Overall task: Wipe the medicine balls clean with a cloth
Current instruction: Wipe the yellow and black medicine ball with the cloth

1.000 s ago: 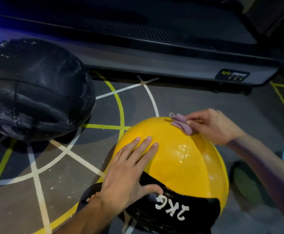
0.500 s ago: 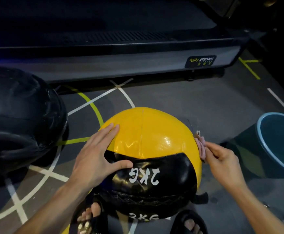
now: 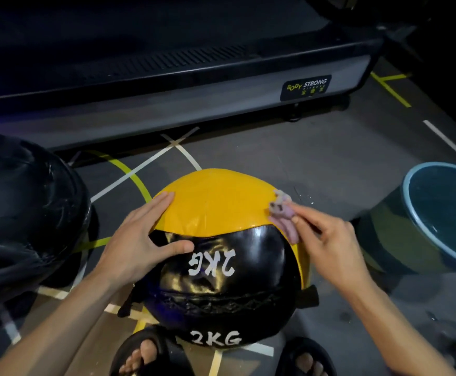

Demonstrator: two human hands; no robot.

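Two hands work on the yellow-and-black medicine ball (image 3: pixel 221 240), which sits on the lined gym floor (image 3: pixel 289 164) in front of the treadmill base (image 3: pixel 167 104). Its glossy black panel reads "2KG" in white twice. Left of the ball's top, the left hand (image 3: pixel 140 240) lies flat, fingers spread. At its right shoulder, the right hand (image 3: pixel 327 240) pinches a small pink cloth (image 3: pixel 283 215) against the yellow panel. A black medicine ball (image 3: pixel 26 213) sits left, a blue bucket (image 3: pixel 444 218) right.

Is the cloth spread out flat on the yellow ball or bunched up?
Bunched up. The cloth is a small crumpled wad pinched in the right hand against the yellow and black ball, not spread flat.
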